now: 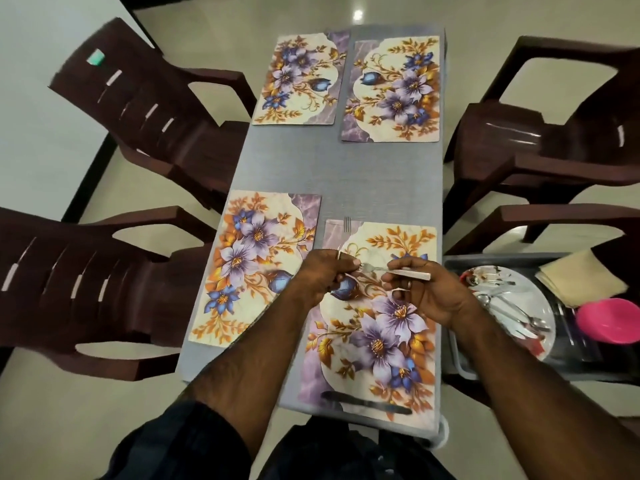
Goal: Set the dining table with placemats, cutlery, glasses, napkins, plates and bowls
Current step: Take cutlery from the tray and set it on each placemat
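Several floral placemats lie on the grey table (287,161). Over the near right placemat (377,344), my two hands hold one fork (375,269) level between them. My right hand (427,294) grips its handle, and my left hand (320,277) pinches the tine end. A second fork (347,224) lies at this mat's far edge, its handle running toward my left hand. A knife (367,404) lies along the mat's near edge. The other mats, near left (256,268), far left (298,81) and far right (394,91), are bare.
On my right, a grey tray (460,358) holds a white plate (545,306) with several spoons and forks, a pink bowl (609,320) and folded beige napkins (581,277). Brown plastic chairs stand along both sides of the table, two at left (145,109) and two at right (554,140).
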Motion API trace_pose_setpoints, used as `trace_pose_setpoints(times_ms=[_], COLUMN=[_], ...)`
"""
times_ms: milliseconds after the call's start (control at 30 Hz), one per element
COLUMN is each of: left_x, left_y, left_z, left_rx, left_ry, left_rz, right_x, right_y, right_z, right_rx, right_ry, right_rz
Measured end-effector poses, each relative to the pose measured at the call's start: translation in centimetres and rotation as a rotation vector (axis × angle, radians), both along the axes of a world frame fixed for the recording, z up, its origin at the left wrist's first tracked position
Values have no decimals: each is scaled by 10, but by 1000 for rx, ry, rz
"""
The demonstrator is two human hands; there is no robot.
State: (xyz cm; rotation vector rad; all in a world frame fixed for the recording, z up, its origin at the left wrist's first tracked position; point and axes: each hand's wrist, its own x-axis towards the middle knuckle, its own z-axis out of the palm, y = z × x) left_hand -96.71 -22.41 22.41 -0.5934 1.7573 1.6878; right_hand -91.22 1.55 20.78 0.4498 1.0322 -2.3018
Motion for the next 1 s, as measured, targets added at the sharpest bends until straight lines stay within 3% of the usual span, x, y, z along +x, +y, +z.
trace_pose_setpoints(times_ms=[133, 300, 467, 600, 733, 1000], left_x=[-20, -31, -57, -83, -94, -101], left_y=[-9, -5, 6, 14, 17, 11], left_z=[-18, -36, -57, -77, -94, -86], left_rx=[-109, -224, -234, -399, -502, -570], left_ry=[124, 128, 107, 203, 264, 156], left_rz=[-11, -90, -131, -129, -130, -152], right_x=[-6, -16, -49, -75, -92, -98], right_y=[21, 17, 20, 19, 14, 14], right_z=[-11, -35, -51, -60, -69, -71], right_rx=[87, 738, 1113, 1411, 1540, 1504], right_ry=[-117, 36, 209, 284, 258, 217], right_rz=[-79, 18, 6, 75, 116, 122])
